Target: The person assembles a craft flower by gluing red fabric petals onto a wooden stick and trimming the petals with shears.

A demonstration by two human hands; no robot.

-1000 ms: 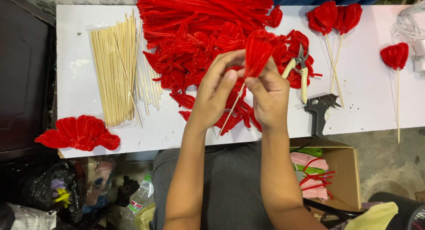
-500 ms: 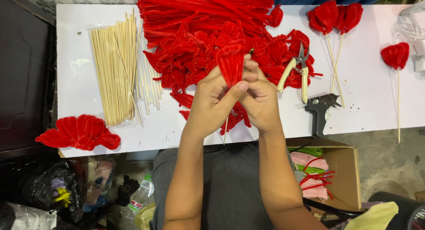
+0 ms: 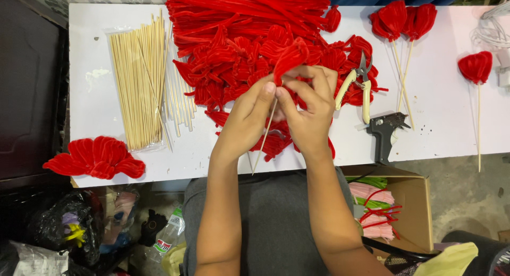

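The white table spreads before me, its far middle buried under one heap of red pipe cleaners, too many to count. At ten o'clock lies one bag of wooden skewers. At two o'clock lie three finished red flowers on sticks; a fan of red petals sits at eight. One glue gun and one pair of snips lie at three o'clock. My left hand and right hand press together, both pinched around one red petal piece on a single skewer.
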